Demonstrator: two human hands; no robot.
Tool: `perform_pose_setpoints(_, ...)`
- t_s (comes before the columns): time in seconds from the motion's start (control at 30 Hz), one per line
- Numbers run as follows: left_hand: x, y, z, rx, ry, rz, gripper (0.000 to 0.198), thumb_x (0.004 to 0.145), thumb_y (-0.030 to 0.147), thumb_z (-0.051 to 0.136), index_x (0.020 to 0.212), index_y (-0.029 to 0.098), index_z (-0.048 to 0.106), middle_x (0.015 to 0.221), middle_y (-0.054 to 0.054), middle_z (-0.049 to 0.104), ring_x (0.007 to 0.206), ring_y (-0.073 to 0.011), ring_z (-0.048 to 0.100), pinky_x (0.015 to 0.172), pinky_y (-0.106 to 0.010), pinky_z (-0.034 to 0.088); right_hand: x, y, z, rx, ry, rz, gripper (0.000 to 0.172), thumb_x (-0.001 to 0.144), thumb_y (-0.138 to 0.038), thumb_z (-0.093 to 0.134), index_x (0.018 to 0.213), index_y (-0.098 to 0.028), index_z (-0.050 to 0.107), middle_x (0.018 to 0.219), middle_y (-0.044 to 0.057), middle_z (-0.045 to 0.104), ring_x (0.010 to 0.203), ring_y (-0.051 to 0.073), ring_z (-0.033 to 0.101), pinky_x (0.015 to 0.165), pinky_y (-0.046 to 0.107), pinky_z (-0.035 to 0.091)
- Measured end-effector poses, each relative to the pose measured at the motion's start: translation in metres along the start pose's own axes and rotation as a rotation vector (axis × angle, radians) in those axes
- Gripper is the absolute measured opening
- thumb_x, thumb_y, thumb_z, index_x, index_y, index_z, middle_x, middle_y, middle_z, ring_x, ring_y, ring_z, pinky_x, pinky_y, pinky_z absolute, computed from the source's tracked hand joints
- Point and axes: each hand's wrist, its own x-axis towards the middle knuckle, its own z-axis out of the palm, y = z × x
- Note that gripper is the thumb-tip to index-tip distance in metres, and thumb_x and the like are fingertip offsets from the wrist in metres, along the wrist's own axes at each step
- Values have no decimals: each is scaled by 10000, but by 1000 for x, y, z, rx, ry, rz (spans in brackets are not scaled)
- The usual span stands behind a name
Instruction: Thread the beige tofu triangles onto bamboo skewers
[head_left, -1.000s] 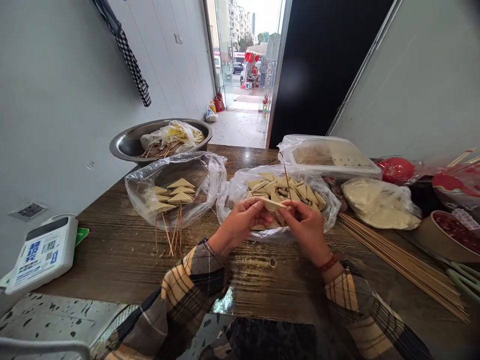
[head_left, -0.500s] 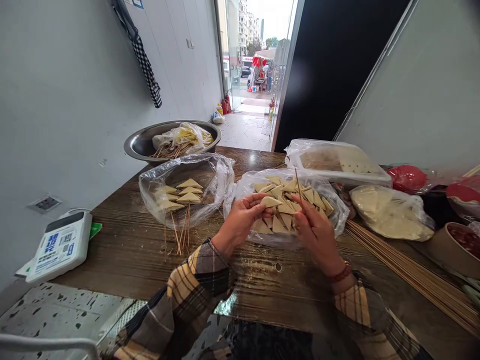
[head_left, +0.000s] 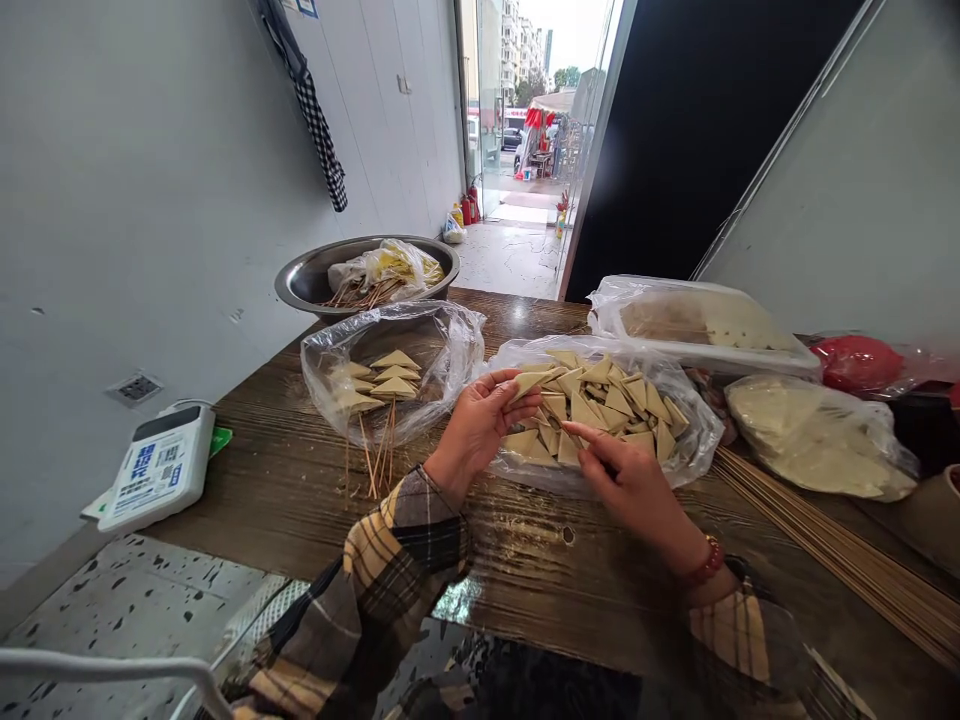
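Observation:
In the head view, my left hand (head_left: 476, 425) pinches a folded tofu-skin triangle (head_left: 531, 382) between thumb and fingers. My right hand (head_left: 637, 490) is closed, its index fingertip pointing left towards that triangle; the skewer in it is foreshortened and hardly visible. Under and behind both hands lies an open plastic bag (head_left: 701, 455) with a heap of loose tofu-skin triangles (head_left: 615, 400). To the left, skewered triangles (head_left: 396, 375) lie stacked on another clear bag (head_left: 322, 400), with their sticks (head_left: 386, 460) pointing towards me.
A metal basin (head_left: 292, 285) with bagged skewers stands at the back left. A white scale-like device (head_left: 157, 465) sits on the left. On the right are a bundle of long skewers (head_left: 825, 540), a bag of pale sheets (head_left: 817, 435) and a covered white tray (head_left: 720, 350).
My right hand has tilted the skewer from upright to pointing towards the left hand. The left hand has raised its triangle slightly. The view has turned a little to the left.

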Motion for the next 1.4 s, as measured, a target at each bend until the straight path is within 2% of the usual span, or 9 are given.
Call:
perform_pose_setpoints(0.1,0,0,0,10,6,-12,219,793,148,659,995,102,589,821,-100,727,730,-161,711,701,-257,566,0,-1,1,5,-17,-17,400,896,-202,434,1242,-157,630,863,40,728,594,124,582,630,244,476)
perform_pose_setpoints(0.27,-2,1,1,-3,17,-18,204,795,146,655,989,98,615,824,-109,730,744,-168,713,708,-262,565,0,-1,1,21,-28,-8,398,904,-207,439,1255,-168,623,822,25,734,569,123,596,631,249,500)
perform_pose_setpoints(0.37,-2,1,1,-16,19,-24,200,806,136,634,1002,94,622,818,-112,730,744,-166,713,707,-257,565,-1,0,2,56,-23,-33,382,924,-235,456,1268,-203,618,1001,54,744,770,166,693,730,279,537)
perform_pose_setpoints(0.43,-2,1,1,-25,26,-30,206,809,128,626,1012,94,625,810,-107,729,741,-165,713,704,-259,568,-1,0,2,72,-26,-51,377,931,-237,460,1277,-229,611,1142,62,710,944,196,697,817,308,544)
perform_pose_setpoints(0.53,-2,1,3,-42,33,-45,204,806,119,625,1007,90,629,807,-108,728,738,-168,712,696,-263,571,-1,1,3,71,-29,-58,378,936,-231,461,1286,-239,603,1201,61,683,1035,213,679,861,332,549)
perform_pose_setpoints(0.9,-4,2,6,-62,39,-60,188,784,105,646,971,84,647,816,-103,726,726,-165,710,679,-255,571,0,3,3,72,-27,-59,380,935,-218,460,1288,-230,599,1208,53,678,1044,208,678,894,338,542)
perform_pose_setpoints(1.07,-4,1,6,-66,37,-58,172,802,92,616,972,77,637,798,-108,723,714,-168,710,665,-257,571,0,3,3,85,-32,-41,377,937,-226,457,1285,-231,602,1200,54,683,1023,210,685,873,342,547)
perform_pose_setpoints(1.27,-4,0,5,-61,19,-54,196,777,125,668,967,83,644,799,-105,722,722,-167,709,679,-254,567,1,2,2,79,-27,-41,381,935,-229,460,1288,-246,602,1178,50,695,976,207,699,832,328,559)
perform_pose_setpoints(1.4,-3,0,4,-56,25,-56,202,775,132,675,970,89,646,798,-99,723,721,-163,708,684,-252,564,1,1,2,68,-8,-60,385,929,-208,461,1282,-257,607,1195,46,684,1022,218,687,866,353,556)
